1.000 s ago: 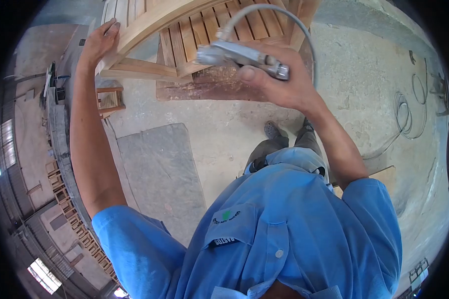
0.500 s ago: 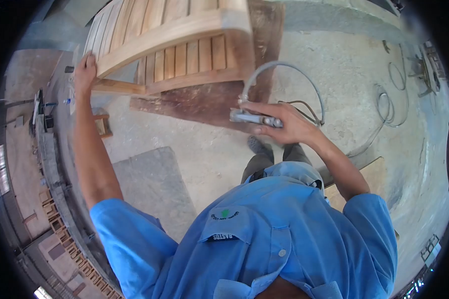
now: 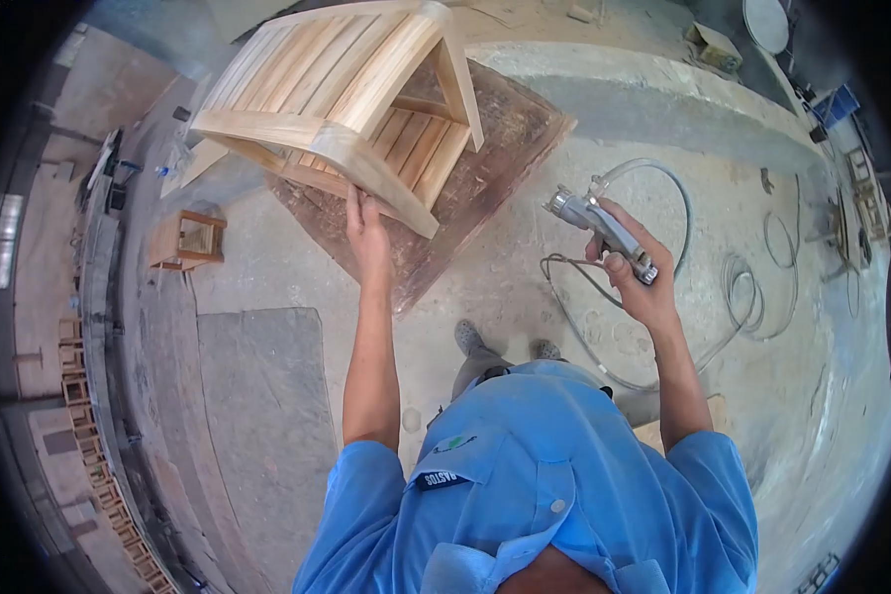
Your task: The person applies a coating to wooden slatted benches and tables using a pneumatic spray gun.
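**Q:** State the condition of each grip and the position of the work.

**A:** My left hand (image 3: 366, 233) is laid against the lower rail of the slatted wooden chair (image 3: 342, 99), fingers extended along the wood; I cannot tell whether they curl under the rail. The chair lies tipped on its side on a dark wooden board (image 3: 485, 178) that rests on the concrete floor (image 3: 465, 287). My right hand (image 3: 639, 282) is clamped on the pneumatic tool (image 3: 604, 233), held up and clear to the right of the chair, its head pointing toward the chair.

**Q:** Why are they held that way?

**A:** In my judgement the left hand steadies the frame — a chair on its side has narrow bearing and would rock. The tool stays off the wood, so nothing marks the surface.

**Q:** Edges near the grip?

**A:** The nearest corner of the chair frame sits just to the right of my left fingers. The board's corner points toward me, below my left wrist. Both are hard edges.

**Q:** Open room for moving?

**A:** Between the two hands there is bare floor. Behind and below the right hand the air hose (image 3: 653, 183) loops from the tool, with further coils (image 3: 747, 297) on the floor to the right — a snag risk on any wide swing. Far to the left of my left hand stands a small wooden stool (image 3: 190, 238), well apart. My feet (image 3: 470, 337) stand short of the board.
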{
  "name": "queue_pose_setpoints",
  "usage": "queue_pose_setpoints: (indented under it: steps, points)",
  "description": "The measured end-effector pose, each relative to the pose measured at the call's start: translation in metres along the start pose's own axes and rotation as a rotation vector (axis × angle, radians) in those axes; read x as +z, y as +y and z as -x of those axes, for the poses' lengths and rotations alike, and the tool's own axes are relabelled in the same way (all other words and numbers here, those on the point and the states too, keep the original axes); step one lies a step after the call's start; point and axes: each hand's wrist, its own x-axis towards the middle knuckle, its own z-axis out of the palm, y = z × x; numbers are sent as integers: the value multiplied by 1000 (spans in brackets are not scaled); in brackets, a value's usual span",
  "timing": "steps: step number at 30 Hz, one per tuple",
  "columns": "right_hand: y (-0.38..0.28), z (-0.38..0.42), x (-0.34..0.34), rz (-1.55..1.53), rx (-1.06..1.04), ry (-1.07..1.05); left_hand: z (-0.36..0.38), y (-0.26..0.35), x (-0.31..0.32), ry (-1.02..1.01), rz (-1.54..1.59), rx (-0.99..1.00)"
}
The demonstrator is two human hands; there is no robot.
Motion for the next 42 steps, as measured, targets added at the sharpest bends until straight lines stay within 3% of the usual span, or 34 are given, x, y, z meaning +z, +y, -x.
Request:
queue_pose_setpoints:
  steps: [5, 10, 13, 16, 18, 23, 24, 25, 26, 27, 28, 29, 31, 33, 36, 39, 42]
  points:
    - [-29, -3, -41, -129, -4, -60, 13, 9, 18, 23, 104, -96]
    - [-23, 7, -42, -188, -212, -144, 25, -37, 9, 67, 62, -50]
    - [-23, 10, -30, -190, -181, -255, 21, -61, -9, 86, 75, -178]
    - [-17, 11, -24, -187, -179, -244, 47, -67, -17, 76, -222, -197]
    - [-17, 15, -43, -164, -178, -188, 77, -105, -32, 126, -188, -244]
    - [-7, 14, -87, -100, -133, -21, 203, -181, -68, 228, -368, -692]
    - [-6, 12, -91, -82, -149, 14, 222, -236, -99, 205, -415, -713]
    - [-4, 9, -95, -63, -164, 48, 250, -268, -124, 78, -564, -734]
    - [-5, 11, -101, -53, -173, 77, 276, -280, -144, -359, -1030, -648]
    - [-5, 12, -106, -42, -183, 105, 301, -291, -163, -736, -1455, -381]
    - [-6, 13, -111, -62, -161, 99, 322, -293, -166, -949, -1639, -427]
    - [-7, 14, -117, -81, -135, 94, 354, -305, -178, -760, -1437, -534]
    - [-4, 15, -119, -66, -155, 99, 387, -294, -176, -581, -1190, -650]
    - [4, 11, -113, -1, -245, 107, 417, -280, -172, -604, -1149, -670]
    - [34, 15, -105, 24, -121, 58, 443, -277, -171, -691, -1228, -608]
    - [73, 28, -96, 48, -12, 22, 465, -273, -152, 85, -599, -1006]
    - [109, 34, -88, 46, 179, -30, 467, -248, -146, 211, -524, -1109]
